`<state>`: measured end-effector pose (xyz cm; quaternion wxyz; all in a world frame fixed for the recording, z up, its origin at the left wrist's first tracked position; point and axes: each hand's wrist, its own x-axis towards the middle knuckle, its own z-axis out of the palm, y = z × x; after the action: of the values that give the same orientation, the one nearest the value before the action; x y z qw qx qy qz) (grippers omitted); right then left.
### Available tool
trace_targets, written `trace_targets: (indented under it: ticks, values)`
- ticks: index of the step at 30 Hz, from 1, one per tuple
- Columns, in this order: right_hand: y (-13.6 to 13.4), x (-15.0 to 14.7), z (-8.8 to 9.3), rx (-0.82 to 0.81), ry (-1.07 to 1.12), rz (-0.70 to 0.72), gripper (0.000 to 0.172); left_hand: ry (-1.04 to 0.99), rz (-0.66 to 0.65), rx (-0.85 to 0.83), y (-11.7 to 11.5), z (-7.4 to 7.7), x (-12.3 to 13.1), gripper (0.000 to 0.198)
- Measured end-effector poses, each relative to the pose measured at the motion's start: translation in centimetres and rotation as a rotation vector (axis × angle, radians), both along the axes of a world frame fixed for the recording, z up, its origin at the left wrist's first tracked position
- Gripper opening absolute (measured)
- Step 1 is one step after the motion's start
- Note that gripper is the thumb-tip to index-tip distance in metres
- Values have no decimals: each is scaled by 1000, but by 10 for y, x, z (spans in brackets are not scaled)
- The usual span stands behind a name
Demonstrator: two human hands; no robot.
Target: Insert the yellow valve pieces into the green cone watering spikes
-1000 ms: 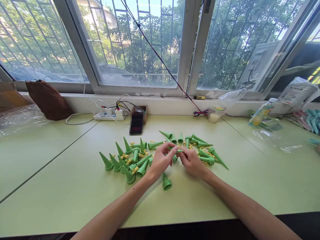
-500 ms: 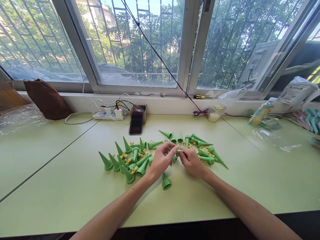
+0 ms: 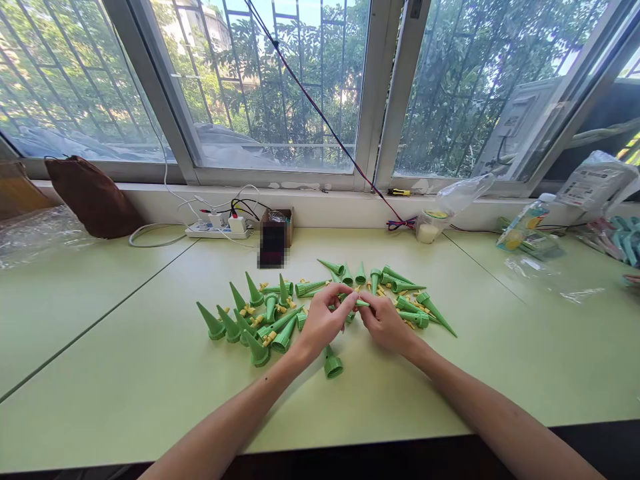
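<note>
Between my two hands is a green plastic spike (image 3: 362, 303), its pointed end toward the right. My left hand (image 3: 326, 315) is closed round its wider part, which the fingers mostly hide. The thumb and fingertips of my right hand (image 3: 383, 321) pinch at the spike's tip side. Another green spike (image 3: 333, 365) lies just below my left hand, its open collar toward me. Many more green spikes (image 3: 253, 291) stand or lie to the left, with small yellow valves (image 3: 268, 339) among them. A further group of green spikes (image 3: 413, 312) lies right of my right hand.
Along the back wall are a power strip (image 3: 219, 230) with cables, a small cardboard box (image 3: 286, 223), a plastic cup (image 3: 429, 229) and a bottle (image 3: 525, 223). A brown bag (image 3: 93, 200) stands at the left. The pale green table (image 3: 150, 393) has seams.
Both hands stay almost in place around the green spike. The view has shifted very slightly, and the loose spikes and valves lie as before.
</note>
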<state>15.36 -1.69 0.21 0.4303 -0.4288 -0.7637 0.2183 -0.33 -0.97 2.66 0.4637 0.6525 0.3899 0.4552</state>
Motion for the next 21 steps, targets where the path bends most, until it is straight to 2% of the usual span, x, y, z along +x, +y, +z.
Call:
trace_targets:
  ticks: [16,21]
  values:
    - [0,0,0,3,-5,-3,25,7,6,17,-1,2,0,31]
    - [1,1,-2,-3,-3,-7,31,-25,25,-6,-1,1,1,33]
